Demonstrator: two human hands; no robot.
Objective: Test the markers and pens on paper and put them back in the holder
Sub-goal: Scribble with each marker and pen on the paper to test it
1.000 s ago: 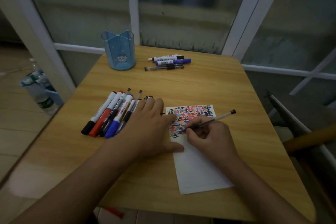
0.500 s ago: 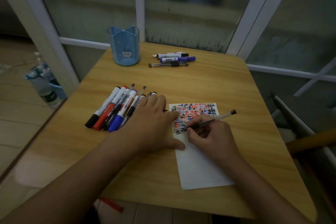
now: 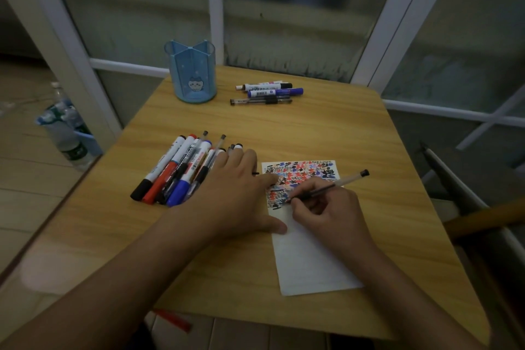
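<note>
My right hand (image 3: 326, 213) grips a clear black-ink pen (image 3: 335, 183) with its tip on the white paper (image 3: 309, 261), at the lower edge of the scribbled patch. My left hand (image 3: 235, 193) lies flat, fingers spread, pressing the paper's left edge and partly covering a pile of markers and pens (image 3: 179, 170). A blue pen holder (image 3: 191, 75) stands at the table's far left. A second small group of markers and a pen (image 3: 268, 92) lies to the right of the holder.
The wooden table (image 3: 312, 128) stands against a glass partition with white frames. Water bottles (image 3: 64, 133) stand on the floor at the left. A chair's arm (image 3: 483, 216) reaches in at the right. A red thing (image 3: 173, 320) lies below the table's near edge.
The pen tip has shifted slightly over the scribbles. My left hand stays flat on the paper. The camera has tilted a little, so everything sits lower in view.
</note>
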